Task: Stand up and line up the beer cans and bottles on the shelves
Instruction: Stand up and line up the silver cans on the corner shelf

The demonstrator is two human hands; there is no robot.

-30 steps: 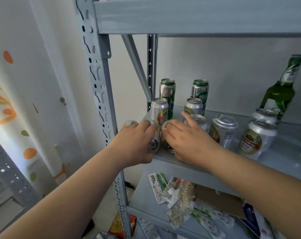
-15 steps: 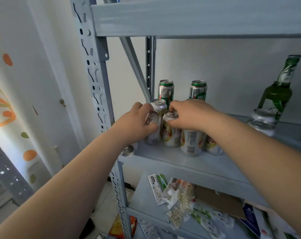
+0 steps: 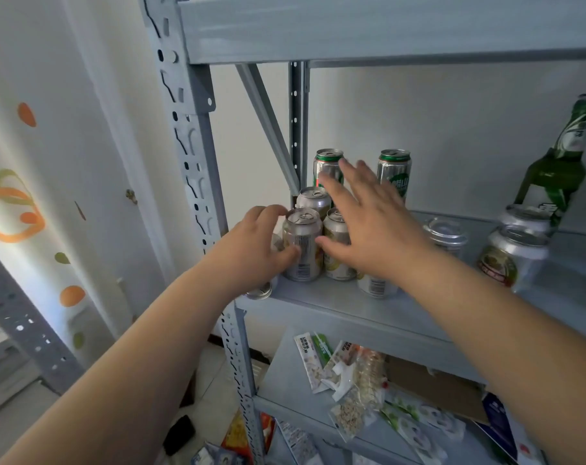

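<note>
On the grey metal shelf [image 3: 321, 300] several silver beer cans stand upright at the left end. My left hand [image 3: 251, 250] grips the front silver can [image 3: 303, 243], thumb on its front and fingers round its left side. A lying can [image 3: 259, 292] pokes out under that hand at the shelf's corner. My right hand [image 3: 368, 223] hovers with fingers spread over a second upright can [image 3: 335, 253] and a third can [image 3: 375, 286], holding nothing. Behind stand a short silver can [image 3: 313, 198] and two tall green-topped cans [image 3: 328, 161] [image 3: 394, 172].
A green bottle [image 3: 560, 169] leans against the back wall at the right. Tilted or lying cans [image 3: 447, 233] [image 3: 513, 256] [image 3: 526, 216] are at the right of the shelf. Snack packets [image 3: 335, 370] and a cardboard piece [image 3: 435, 387] lie on the lower shelf. The upright post [image 3: 197, 182] is left of my hand.
Both hands stood two lying cans upright and slid them back. My right hand then let go of its can and lifted with fingers spread. My left hand stays on the front can.
</note>
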